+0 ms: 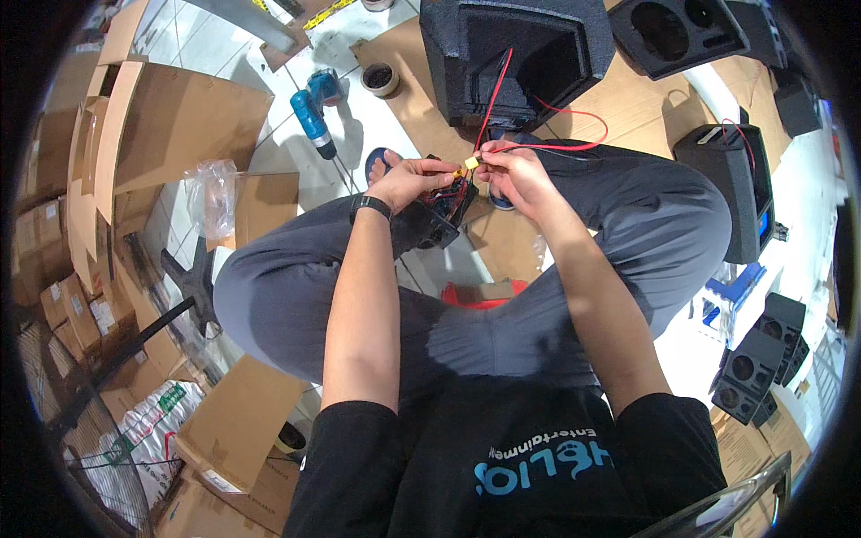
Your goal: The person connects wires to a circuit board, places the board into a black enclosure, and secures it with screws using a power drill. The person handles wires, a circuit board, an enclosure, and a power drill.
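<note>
My right hand (516,176) pinches a small yellow wire connector (471,163) on the end of red and dark wires. My left hand (408,182) is closed on an orange-yellow wire connector (458,174) right beside it. Whether the two connectors are joined is too small to tell. Below my fingers, between my legs, sits a black module with coloured wires (444,222), partly covered by my left hand. A red wire (496,90) runs up from the right hand into the open black speaker cabinet (448,54) ahead of me.
A blue cordless drill (310,118) stands on the tiles, near a small round pot of dark bits (380,79). Cardboard boxes (179,134) and a clear plastic bag (211,199) lie to the left. More black speaker cabinets (731,193) stand at the right.
</note>
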A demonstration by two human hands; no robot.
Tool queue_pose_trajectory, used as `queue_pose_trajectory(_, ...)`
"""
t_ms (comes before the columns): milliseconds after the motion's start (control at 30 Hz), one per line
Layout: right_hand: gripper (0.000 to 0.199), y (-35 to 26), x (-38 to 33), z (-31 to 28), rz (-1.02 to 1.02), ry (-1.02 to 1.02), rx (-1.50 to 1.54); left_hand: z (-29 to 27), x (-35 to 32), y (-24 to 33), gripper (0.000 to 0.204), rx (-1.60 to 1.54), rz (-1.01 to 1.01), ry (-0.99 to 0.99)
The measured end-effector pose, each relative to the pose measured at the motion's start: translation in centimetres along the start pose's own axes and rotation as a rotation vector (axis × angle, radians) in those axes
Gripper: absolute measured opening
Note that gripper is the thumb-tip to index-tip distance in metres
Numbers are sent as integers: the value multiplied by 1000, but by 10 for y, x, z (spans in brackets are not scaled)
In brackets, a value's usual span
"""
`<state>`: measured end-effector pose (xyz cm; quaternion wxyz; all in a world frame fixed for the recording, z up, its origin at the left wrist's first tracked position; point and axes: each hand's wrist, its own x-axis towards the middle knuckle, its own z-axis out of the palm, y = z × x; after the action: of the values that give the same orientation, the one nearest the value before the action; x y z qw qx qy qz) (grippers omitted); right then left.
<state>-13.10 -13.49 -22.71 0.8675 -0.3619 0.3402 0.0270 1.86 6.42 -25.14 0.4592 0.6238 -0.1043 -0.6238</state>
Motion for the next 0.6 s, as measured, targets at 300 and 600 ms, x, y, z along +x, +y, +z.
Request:
queue_pose_trajectory(300,14,15,4,7,-242,93,-384,1,6,-6,39,-169,38,-42)
queue_pose_trajectory(600,13,6,-3,15,-204,181,-561,4,5,0,41,-70,20,-32)
